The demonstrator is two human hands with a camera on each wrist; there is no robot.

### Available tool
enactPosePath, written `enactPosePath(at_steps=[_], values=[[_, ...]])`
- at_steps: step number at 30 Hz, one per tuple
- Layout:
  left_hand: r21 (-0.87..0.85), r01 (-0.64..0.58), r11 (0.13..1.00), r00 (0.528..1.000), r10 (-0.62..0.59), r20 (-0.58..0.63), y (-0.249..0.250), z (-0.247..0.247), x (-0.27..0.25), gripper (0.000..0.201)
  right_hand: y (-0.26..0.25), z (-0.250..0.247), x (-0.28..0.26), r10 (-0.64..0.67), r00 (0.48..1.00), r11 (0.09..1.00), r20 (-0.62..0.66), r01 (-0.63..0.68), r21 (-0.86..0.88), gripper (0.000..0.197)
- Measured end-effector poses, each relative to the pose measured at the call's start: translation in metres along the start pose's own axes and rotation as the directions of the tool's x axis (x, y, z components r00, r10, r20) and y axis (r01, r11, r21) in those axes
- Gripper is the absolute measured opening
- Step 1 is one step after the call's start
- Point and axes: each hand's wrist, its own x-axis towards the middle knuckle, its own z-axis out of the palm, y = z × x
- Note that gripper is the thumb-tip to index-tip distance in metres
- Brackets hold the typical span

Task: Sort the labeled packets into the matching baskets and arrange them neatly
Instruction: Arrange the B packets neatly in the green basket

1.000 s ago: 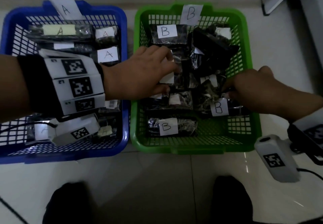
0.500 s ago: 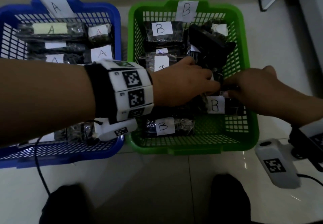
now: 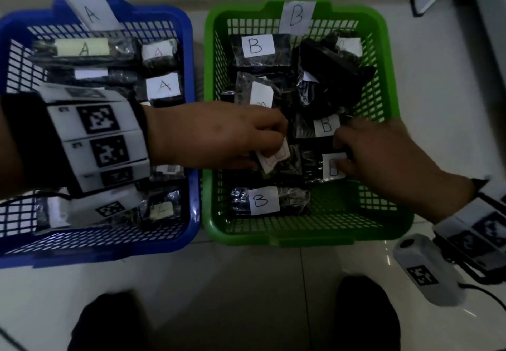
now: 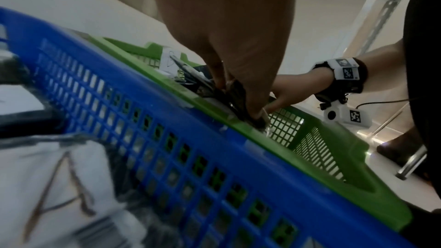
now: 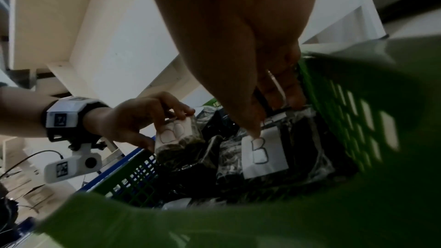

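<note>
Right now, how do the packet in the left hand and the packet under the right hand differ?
The packet in the left hand is lifted and tilted, pinched by the left hand; the packet under the right hand lies flat in the green basket, the right hand touching it. Both carry white B labels.

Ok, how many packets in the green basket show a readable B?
5: the back-left packet, the middle-right packet, the front packet, the gripped packet in the left hand, the pinched packet at the right hand. Other labels are unreadable; more may be buried.

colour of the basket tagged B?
Green basket, clearest in the head view.
</note>
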Motion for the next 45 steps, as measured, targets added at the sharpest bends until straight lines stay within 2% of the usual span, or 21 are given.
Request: enactPosePath(at_steps=[2, 7, 11, 13, 15, 17, 18, 20, 22, 24, 26, 27, 29, 32, 34, 36, 37, 38, 41, 42, 45], values=[[-0.016, -0.029, 0.999, 1.000, 0.029, -0.011, 0.001, 0.004, 0.005, 0.027, -0.007, 0.004, 0.000, -0.056, 0.995, 0.998, 0.087, 0.052, 0.044, 0.025], [0.058, -0.060, 0.997, 0.997, 0.062, -0.035, 0.001, 0.010, 0.008, 0.034, -0.012, 0.019, 0.005, -0.068, 0.988, 0.996, 0.140, 0.059, 0.067, 0.038], [0.009, -0.010, 1.000, 0.997, 0.010, -0.071, 0.003, 0.004, 0.006, 0.025, -0.007, 0.010, 0.003, -0.012, 0.989, 0.982, 0.146, -0.016, 0.189, 0.022], [-0.011, 0.040, 0.999, 0.994, -0.041, -0.103, 0.003, 0.004, 0.005, 0.026, -0.008, -0.006, 0.002, 0.105, 0.987, 0.892, 0.119, -0.146, 0.427, 0.020], [-0.053, 0.122, 0.991, 0.983, -0.128, -0.131, 0.002, 0.005, 0.003, 0.033, -0.010, -0.018, 0.004, 0.156, 0.982, 0.723, 0.106, -0.186, 0.665, 0.026], [-0.066, 0.192, 0.979, 0.969, -0.200, -0.148, 0.000, 0.005, 0.000, 0.039, -0.014, -0.024, 0.007, 0.079, 0.982, 0.564, 0.171, -0.185, 0.805, 0.043], [-0.062, 0.219, 0.974, 0.962, -0.227, -0.155, -0.001, 0.005, -0.003, 0.041, -0.019, -0.023, 0.009, 0.020, 0.978, 0.541, 0.209, -0.187, 0.820, 0.052], [-0.087, 0.294, 0.952, 0.931, -0.306, -0.201, -0.003, 0.001, -0.005, 0.046, -0.028, -0.015, 0.012, -0.042, 0.972, 0.624, 0.230, -0.154, 0.766, 0.062], [-0.136, 0.413, 0.901, 0.859, -0.434, -0.271, -0.009, -0.006, -0.005, 0.052, -0.035, -0.002, 0.016, -0.011, 0.987, 0.705, 0.162, -0.107, 0.701, 0.063], [-0.119, 0.571, 0.812, 0.787, -0.583, -0.200, -0.017, -0.014, -0.003, 0.065, -0.039, 0.007, 0.016, 0.048, 0.994, 0.695, 0.101, -0.106, 0.711, 0.055], [-0.054, 0.658, 0.751, 0.751, -0.660, -0.026, -0.025, -0.022, -0.002, 0.072, -0.041, 0.012, 0.015, 0.093, 0.992, 0.625, 0.088, -0.127, 0.770, 0.042], [-0.061, 0.658, 0.751, 0.753, -0.658, 0.022, -0.028, -0.025, -0.001, 0.072, -0.042, 0.014, 0.013, 0.106, 0.991, 0.591, 0.077, -0.125, 0.797, 0.038], [-0.146, 0.623, 0.769, 0.778, -0.629, 0.010, -0.030, -0.029, -0.001, 0.072, -0.041, 0.015, 0.010, 0.130, 0.991, 0.560, 0.044, -0.110, 0.821, 0.033], [-0.288, 0.614, 0.735, 0.766, -0.643, -0.011, -0.030, -0.036, 0.001, 0.058, -0.035, 0.014, 0.007, 0.190, 0.982, 0.489, 0.022, -0.114, 0.865, 0.026], [-0.394, 0.631, 0.668, 0.731, -0.682, 0.015, -0.031, -0.042, 0.000, 0.041, -0.030, 0.011, 0.006, 0.225, 0.972, 0.381, 0.061, -0.145, 0.913, 0.023], [-0.515, 0.600, 0.612, 0.733, -0.678, 0.050, -0.030, -0.049, -0.001, 0.029, -0.023, 0.005, 0.006, 0.218, 0.969, 0.292, 0.118, -0.180, 0.939, 0.027], [-0.544, 0.581, 0.605, 0.751, -0.657, 0.071, -0.028, -0.052, 0.000, 0.026, -0.018, 0.002, 0.005, 0.201, 0.970, 0.301, 0.135, -0.193, 0.934, 0.031], [-0.549, 0.566, 0.615, 0.773, -0.627, 0.095, -0.025, -0.053, 0.001, 0.025, -0.013, -0.001, 0.004, 0.184, 0.973, 0.365, 0.140, -0.200, 0.909, 0.032], [-0.566, 0.527, 0.634, 0.826, -0.538, 0.166, -0.011, -0.053, 0.005, 0.028, 0.000, -0.016, 0.001, 0.118, 0.986, 0.652, 0.121, -0.169, 0.739, 0.029], [-0.594, 0.511, 0.621, 0.841, -0.505, 0.195, -0.005, -0.053, 0.006, 0.029, 0.004, -0.021, 0.000, 0.101, 0.989, 0.715, 0.111, -0.150, 0.683, 0.028], [-0.666, 0.479, 0.572, 0.865, -0.438, 0.246, 0.014, -0.045, 0.014, 0.033, 0.015, -0.033, -0.004, 0.092, 0.986, 0.760, 0.136, -0.158, 0.631, 0.025]])
